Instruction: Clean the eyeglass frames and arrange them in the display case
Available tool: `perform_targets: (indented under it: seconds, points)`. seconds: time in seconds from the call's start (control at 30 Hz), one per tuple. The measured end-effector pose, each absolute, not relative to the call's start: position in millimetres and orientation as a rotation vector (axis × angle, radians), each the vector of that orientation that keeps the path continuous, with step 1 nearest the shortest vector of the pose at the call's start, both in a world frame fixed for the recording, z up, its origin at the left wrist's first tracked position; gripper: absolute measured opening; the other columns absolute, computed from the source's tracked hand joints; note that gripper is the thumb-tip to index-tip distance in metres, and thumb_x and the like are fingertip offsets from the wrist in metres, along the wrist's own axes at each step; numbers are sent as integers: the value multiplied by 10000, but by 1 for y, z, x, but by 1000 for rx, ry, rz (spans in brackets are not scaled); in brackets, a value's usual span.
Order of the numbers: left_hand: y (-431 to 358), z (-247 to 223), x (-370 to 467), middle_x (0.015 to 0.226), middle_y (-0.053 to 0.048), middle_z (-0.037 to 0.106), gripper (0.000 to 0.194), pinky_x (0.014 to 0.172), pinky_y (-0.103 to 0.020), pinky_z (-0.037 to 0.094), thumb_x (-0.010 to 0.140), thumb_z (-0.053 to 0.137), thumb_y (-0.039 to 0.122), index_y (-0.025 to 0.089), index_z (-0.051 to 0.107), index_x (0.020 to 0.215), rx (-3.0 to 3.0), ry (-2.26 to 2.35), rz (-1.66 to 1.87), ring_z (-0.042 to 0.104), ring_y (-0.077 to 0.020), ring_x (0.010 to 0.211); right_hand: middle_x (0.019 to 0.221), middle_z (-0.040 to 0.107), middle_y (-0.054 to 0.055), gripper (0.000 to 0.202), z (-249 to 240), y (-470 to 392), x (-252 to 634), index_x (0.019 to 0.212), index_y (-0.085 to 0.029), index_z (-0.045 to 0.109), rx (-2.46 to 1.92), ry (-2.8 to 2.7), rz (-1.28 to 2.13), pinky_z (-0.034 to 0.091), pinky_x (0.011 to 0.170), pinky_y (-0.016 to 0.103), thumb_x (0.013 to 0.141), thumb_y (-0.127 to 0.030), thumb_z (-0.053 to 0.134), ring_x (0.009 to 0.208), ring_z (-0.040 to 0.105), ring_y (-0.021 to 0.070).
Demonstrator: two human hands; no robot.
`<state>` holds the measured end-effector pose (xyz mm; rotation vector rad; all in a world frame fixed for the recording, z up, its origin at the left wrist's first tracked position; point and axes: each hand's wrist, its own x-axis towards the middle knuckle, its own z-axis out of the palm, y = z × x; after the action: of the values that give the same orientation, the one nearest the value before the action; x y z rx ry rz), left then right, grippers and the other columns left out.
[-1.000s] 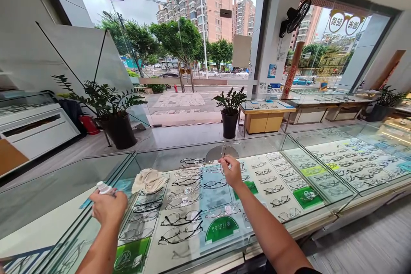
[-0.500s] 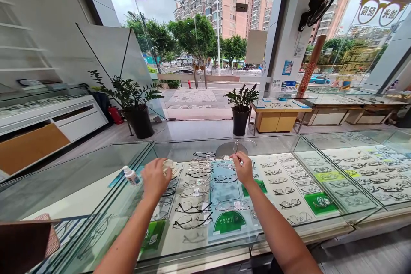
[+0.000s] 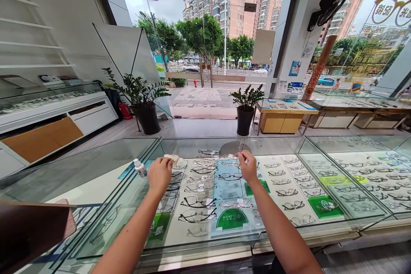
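Observation:
My left hand (image 3: pixel 159 173) is above the left part of the glass display case, its fingers pinched on a cream cloth (image 3: pixel 174 159). My right hand (image 3: pixel 248 165) is closed on a thin-framed pair of glasses (image 3: pixel 250 142), held up over the case's far part. A white bottle (image 3: pixel 140 168) with a blue label stands left of my left hand. Beneath my hands, rows of glasses lie in the case, among them a dark pair (image 3: pixel 198 201) and a green half-round card (image 3: pixel 232 219).
Glass edges of the case (image 3: pixel 229 246) run along the near side. A brown object (image 3: pixel 35 231) juts in at the lower left. Beyond stand two potted plants (image 3: pixel 245 115), a yellow cabinet (image 3: pixel 281 120) and a large window.
The view has shifted a little to the left. The fingers of my left hand have drawn together on the cloth. My right hand still holds the glasses.

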<state>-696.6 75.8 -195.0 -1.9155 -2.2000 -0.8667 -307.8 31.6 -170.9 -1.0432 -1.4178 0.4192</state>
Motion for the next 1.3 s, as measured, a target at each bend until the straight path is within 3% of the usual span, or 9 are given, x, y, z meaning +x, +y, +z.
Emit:
perform_targets:
  seconds: [0.07,0.23,0.4,0.67,0.8,1.0,1.17,1.3]
  points:
    - [71,-184,-697,1282,-226,714,475,921,-419,448,1058,364,410,137,729,1194,-1889,-2199,-923,646,-371,1152,893,708,52,352,-171,32,-308,855,-204,745,-1051,-1401,425,443,754,326,1052,-399,528,823,612,202]
    - [73,-145,-701,1097,-193,766,422,801,-395,452,1044,411,433,160,697,1192,-1807,-2279,-1139,680,-348,964,863,684,41,340,-166,30,-309,869,-196,759,-1057,-1384,445,428,731,321,1038,-396,542,785,590,195]
    - [82,-93,-703,1130,-144,776,331,845,-364,495,979,538,435,185,696,1127,-1796,-2231,-1489,682,-281,959,843,691,44,357,-152,23,-314,857,-194,772,-1048,-1377,462,435,725,320,1019,-425,554,779,588,199]
    - [78,-26,-671,907,-55,714,541,643,-276,517,860,640,688,195,654,1084,-2047,-2034,-2073,633,-185,764,869,780,75,338,-89,6,-332,801,-205,793,-878,-1327,980,473,673,319,935,-459,614,688,573,184]
    - [62,-3,-632,926,-17,655,566,599,-227,479,710,836,642,223,616,1019,-2240,-1868,-2524,570,-138,731,884,787,71,324,-51,-4,-344,796,-212,813,-776,-1394,1057,488,696,315,928,-455,644,708,578,177]
    - [45,7,-571,948,1,608,512,578,-203,448,738,865,590,244,610,1016,-2301,-1593,-2907,535,-111,716,879,792,60,293,-23,-3,-370,803,-210,809,-682,-1384,1151,494,708,304,905,-439,658,712,574,166]
    - [44,-8,-546,974,-24,667,445,719,-251,531,795,849,595,256,654,1008,-2356,-1456,-2958,631,-148,832,861,779,52,301,-27,11,-380,793,-213,809,-712,-1364,1099,513,708,308,910,-457,676,708,576,169]
    - [51,-24,-538,903,-28,687,385,752,-292,548,822,844,586,248,716,954,-2443,-1341,-2923,630,-159,802,857,785,66,316,-34,20,-381,795,-197,812,-722,-1357,1132,522,703,308,894,-481,714,705,589,167]
